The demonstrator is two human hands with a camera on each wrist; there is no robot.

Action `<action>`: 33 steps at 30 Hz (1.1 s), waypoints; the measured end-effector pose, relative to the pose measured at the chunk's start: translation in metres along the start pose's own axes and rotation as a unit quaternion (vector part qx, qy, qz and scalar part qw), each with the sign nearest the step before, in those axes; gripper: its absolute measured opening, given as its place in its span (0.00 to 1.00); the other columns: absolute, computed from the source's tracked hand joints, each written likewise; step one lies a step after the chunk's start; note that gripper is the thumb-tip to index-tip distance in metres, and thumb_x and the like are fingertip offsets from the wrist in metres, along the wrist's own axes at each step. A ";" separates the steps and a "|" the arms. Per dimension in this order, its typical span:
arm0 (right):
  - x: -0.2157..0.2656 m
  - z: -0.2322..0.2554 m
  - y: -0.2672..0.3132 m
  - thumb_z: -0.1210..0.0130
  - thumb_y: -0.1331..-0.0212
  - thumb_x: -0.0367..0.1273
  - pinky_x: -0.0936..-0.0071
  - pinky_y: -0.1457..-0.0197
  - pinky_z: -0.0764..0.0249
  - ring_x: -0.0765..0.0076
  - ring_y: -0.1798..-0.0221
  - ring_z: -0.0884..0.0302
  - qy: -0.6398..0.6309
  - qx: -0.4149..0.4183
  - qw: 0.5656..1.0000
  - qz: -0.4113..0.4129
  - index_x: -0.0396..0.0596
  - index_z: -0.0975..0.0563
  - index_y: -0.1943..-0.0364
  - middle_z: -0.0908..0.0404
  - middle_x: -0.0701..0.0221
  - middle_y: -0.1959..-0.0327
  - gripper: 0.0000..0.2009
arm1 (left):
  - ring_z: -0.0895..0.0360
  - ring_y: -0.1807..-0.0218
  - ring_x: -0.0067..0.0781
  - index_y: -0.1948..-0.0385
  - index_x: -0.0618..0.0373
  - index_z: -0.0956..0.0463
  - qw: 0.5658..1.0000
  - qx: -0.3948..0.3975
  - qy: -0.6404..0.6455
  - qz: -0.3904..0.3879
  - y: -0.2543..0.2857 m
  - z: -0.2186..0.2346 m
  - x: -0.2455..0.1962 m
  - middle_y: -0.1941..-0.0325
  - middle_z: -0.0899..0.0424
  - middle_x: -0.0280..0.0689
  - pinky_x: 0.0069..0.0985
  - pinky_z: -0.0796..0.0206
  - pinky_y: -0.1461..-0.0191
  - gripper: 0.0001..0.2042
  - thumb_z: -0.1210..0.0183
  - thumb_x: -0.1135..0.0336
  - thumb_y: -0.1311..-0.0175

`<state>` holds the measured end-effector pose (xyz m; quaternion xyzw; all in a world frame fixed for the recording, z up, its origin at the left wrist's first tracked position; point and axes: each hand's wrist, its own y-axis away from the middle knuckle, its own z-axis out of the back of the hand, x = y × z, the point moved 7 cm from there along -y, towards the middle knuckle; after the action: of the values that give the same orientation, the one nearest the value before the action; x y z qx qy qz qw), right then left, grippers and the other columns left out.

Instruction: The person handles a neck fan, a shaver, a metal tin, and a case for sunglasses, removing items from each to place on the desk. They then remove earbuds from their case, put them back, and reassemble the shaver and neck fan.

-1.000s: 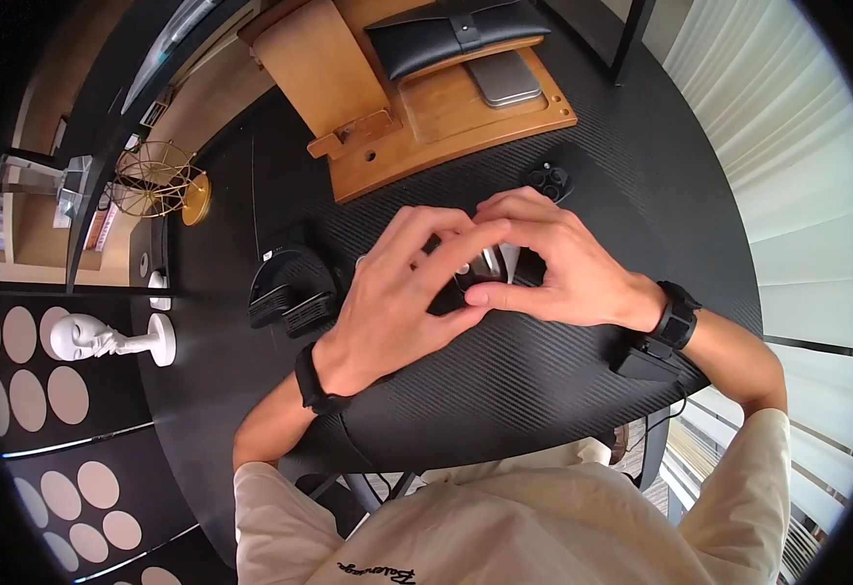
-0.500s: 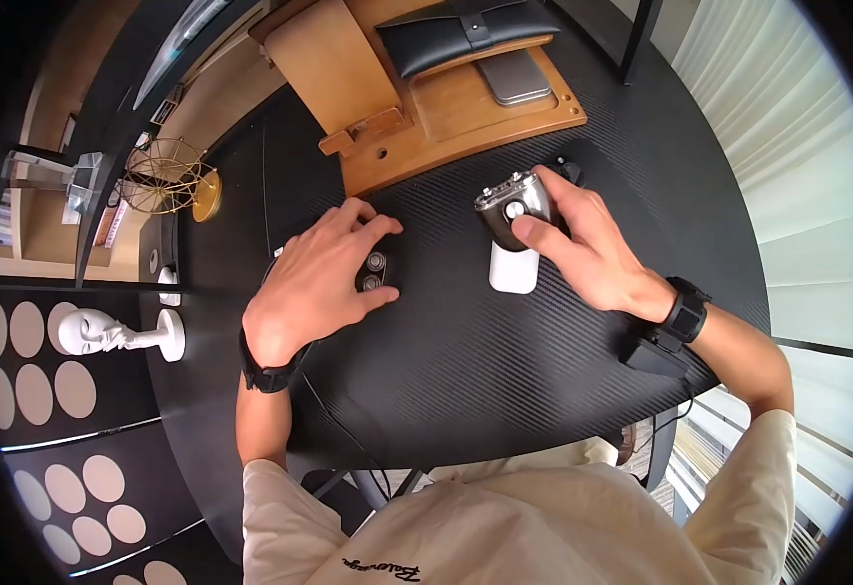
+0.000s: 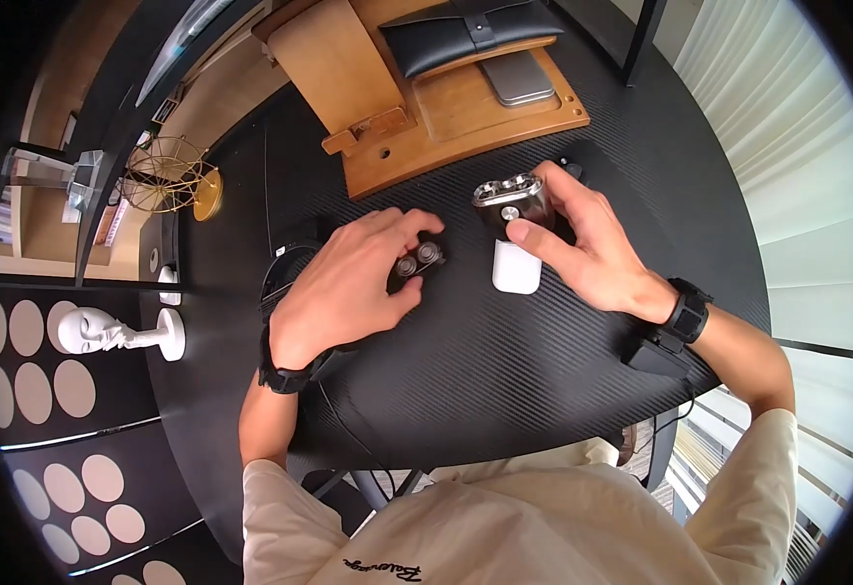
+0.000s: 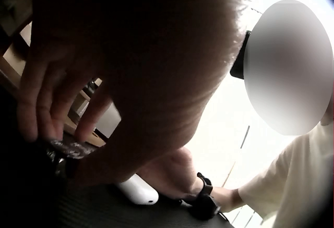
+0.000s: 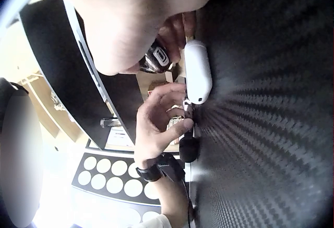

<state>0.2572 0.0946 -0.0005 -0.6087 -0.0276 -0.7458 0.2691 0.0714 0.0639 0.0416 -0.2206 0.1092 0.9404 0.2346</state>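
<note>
Desk | tray: tin (grey) | left hand: pinches ringed piece | right hand: grips shaver

The widest free room is left on the near middle of the table, where a hand could be passed sideways in front of the white case; at its left, a cable is crossed. Between the shaver head in the left hand and the shaver in the right hand, only a narrow lane is left. Farther back, the way is blocked by the wooden stand.
</note>
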 end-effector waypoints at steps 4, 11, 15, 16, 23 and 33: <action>-0.004 0.002 0.000 0.39 0.37 0.33 0.73 0.64 0.28 0.75 0.70 0.24 -0.060 -0.012 0.998 -0.025 0.40 0.29 0.60 0.22 0.66 0.72 0.13 | 0.23 0.61 0.25 0.38 0.57 0.31 0.967 -0.021 0.250 0.035 -0.002 -0.001 -0.012 0.62 0.21 0.36 0.23 0.26 0.60 0.33 0.38 0.80 0.53; -0.011 0.005 0.002 0.41 0.37 0.31 0.76 0.65 0.27 0.79 0.68 0.23 -0.162 -0.065 0.983 -0.049 0.40 0.28 0.56 0.20 0.68 0.71 0.11 | 0.27 0.69 0.25 0.46 0.65 0.30 0.807 -0.009 0.586 0.072 -0.011 -0.026 -0.002 0.66 0.27 0.35 0.20 0.33 0.73 0.24 0.51 0.73 0.50; 0.001 0.002 0.000 0.40 0.38 0.32 0.77 0.69 0.29 0.78 0.73 0.24 -0.064 0.028 0.996 -0.050 0.40 0.23 0.61 0.20 0.68 0.75 0.09 | 0.31 0.73 0.22 0.59 0.62 0.27 0.767 -0.032 0.633 0.099 -0.014 -0.046 0.010 0.70 0.30 0.33 0.19 0.40 0.76 0.09 0.50 0.68 0.36; 0.008 -0.002 0.002 0.39 0.38 0.32 0.77 0.71 0.30 0.78 0.76 0.25 0.004 0.061 0.998 -0.006 0.40 0.21 0.63 0.21 0.68 0.77 0.09 | 0.31 0.73 0.22 0.60 0.61 0.27 0.770 -0.036 0.627 0.113 -0.014 -0.053 0.015 0.70 0.30 0.33 0.19 0.41 0.77 0.09 0.50 0.65 0.31; 0.010 -0.011 0.004 0.34 0.40 0.34 0.80 0.76 0.35 0.82 0.79 0.27 0.022 0.149 0.988 -0.018 0.41 0.18 0.57 0.19 0.72 0.77 0.12 | 0.29 0.77 0.13 0.61 0.61 0.25 0.821 -0.060 0.567 0.021 -0.017 -0.058 0.007 0.69 0.21 0.33 0.13 0.42 0.79 0.06 0.39 0.70 0.32; 0.005 -0.013 0.003 0.32 0.42 0.35 0.81 0.80 0.37 0.82 0.83 0.28 -0.018 0.106 0.994 0.004 0.42 0.18 0.62 0.20 0.72 0.80 0.12 | 0.24 0.75 0.13 0.59 0.64 0.19 0.837 -0.073 0.542 0.032 -0.011 -0.058 0.020 0.70 0.17 0.34 0.11 0.39 0.79 0.07 0.37 0.71 0.33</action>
<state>0.2466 0.0858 -0.0001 -0.5906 -0.1088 -0.7262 0.3347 0.0824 0.0635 -0.0201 -0.7075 0.1570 0.6830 0.0914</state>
